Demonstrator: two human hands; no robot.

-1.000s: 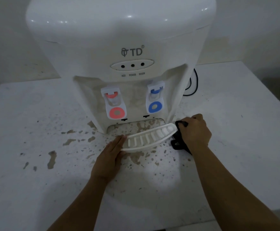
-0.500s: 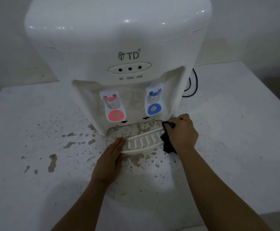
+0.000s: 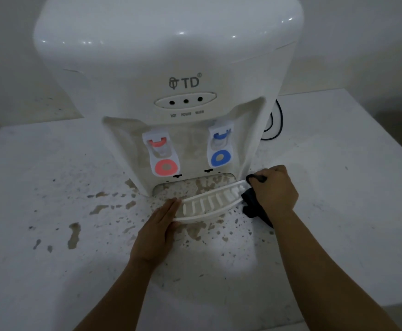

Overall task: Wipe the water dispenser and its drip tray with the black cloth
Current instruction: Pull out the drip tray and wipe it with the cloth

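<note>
Nearest me, my two forearms reach in over the stained white table (image 3: 52,271), and the drip tray (image 3: 209,206) lies between my hands. My left hand (image 3: 155,235) is flat and open, fingers together and stretched forward, their tips pressing the tray's left end; it clamps nothing, it only braces. My right hand (image 3: 275,189) is curled closed around the black cloth (image 3: 252,206), bunched in the fist with a loop showing above the knuckles and a tail hanging below the wrist.

Here is what matters: the tray's long axis runs left to right, its right end tipped up and a little farther from me, and the cloth meets that raised right end. So the tray lies to the left of my gripping hand (the slotted grille all unrolled that way), and I judge the next stroke should sweep leftward along the slots toward my bracing hand, which should keep the tray from skidding.

Just beyond, the bare recess at the dispenser's foot shows brown stains. Above it stands the water dispenser (image 3: 171,56), red tap (image 3: 164,161) on the left, blue tap (image 3: 220,151) on the right, both nearer my cloth hand than the cabinet top.
</note>
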